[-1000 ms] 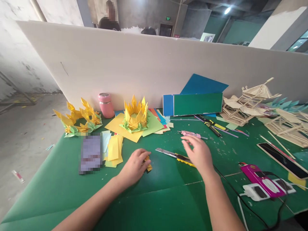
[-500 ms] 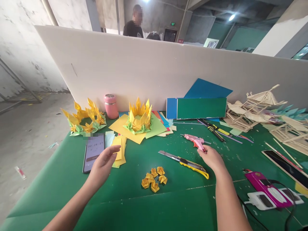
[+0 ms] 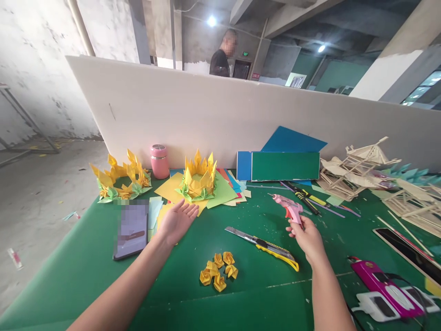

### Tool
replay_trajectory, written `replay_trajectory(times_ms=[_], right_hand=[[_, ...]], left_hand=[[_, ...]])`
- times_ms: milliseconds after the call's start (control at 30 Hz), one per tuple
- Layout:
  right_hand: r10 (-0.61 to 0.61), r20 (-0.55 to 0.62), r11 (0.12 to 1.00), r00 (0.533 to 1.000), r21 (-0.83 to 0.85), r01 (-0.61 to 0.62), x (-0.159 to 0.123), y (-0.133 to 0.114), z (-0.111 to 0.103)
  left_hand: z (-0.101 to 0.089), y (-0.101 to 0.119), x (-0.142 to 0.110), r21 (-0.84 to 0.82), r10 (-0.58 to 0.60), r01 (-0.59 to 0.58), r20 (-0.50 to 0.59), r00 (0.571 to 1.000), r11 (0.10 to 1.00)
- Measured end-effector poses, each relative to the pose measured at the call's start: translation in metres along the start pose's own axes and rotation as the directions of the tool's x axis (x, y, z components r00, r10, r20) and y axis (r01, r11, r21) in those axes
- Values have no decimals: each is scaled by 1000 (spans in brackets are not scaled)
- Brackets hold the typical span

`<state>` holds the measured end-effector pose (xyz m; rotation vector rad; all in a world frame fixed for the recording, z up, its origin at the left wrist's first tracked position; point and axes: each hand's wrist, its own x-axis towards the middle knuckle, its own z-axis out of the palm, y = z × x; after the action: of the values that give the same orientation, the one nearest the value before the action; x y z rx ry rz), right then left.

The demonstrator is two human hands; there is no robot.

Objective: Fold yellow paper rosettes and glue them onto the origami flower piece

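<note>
My right hand (image 3: 308, 236) grips the handle of a pink glue gun (image 3: 288, 207) with a red trigger, its nozzle pointing left. Palm up with fingers stretched, my left hand (image 3: 179, 221) holds nothing and is just in front of a yellow folded-paper crown (image 3: 199, 181) with green leaves at its base. That crown rests on coloured paper sheets (image 3: 227, 195). Between my forearms lies a cluster of several folded yellow paper roses (image 3: 218, 271). A yellow utility knife (image 3: 263, 247) with its blade out lies behind them.
A second paper crown (image 3: 122, 181), a phone (image 3: 131, 234) and a pink flask (image 3: 159, 162) stand or lie at left. Pliers (image 3: 303, 197), wooden stick models (image 3: 347, 170) and a magenta power strip (image 3: 389, 287) are at right. Behind the green table (image 3: 165, 294) rises a white board (image 3: 206, 110).
My left hand has moved right toward the nearer crown and turned palm up. My right hand has lifted the glue gun off the table. The person behind the board has moved right.
</note>
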<state>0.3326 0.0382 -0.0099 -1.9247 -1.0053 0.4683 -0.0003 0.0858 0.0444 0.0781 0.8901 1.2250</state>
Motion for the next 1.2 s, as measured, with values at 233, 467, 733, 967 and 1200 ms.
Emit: replay_trajectory(times_ms=[233,467,733,967,1200], right_hand=[[35,43,873,998,485,-51,-10,-8,7],[-19,74,830,997,557,-26,-14,-13,6],[-111,224,820,968,572,-38,-29,-22,14],[-115,213,836,970,548,-21,-30,-20,19],[-178,188,842,966,537,51,-37,-25,17]], left_hand=[[18,0,18,-125,-60,64,33,998,990],[27,3,41,-155,-57,53,-19,998,987],[36,-1,69,-157,156,-173,-119,981,972],[36,5,67,-231,192,-185,5,981,955],[60,22,62,-187,280,-245,196,940,951]])
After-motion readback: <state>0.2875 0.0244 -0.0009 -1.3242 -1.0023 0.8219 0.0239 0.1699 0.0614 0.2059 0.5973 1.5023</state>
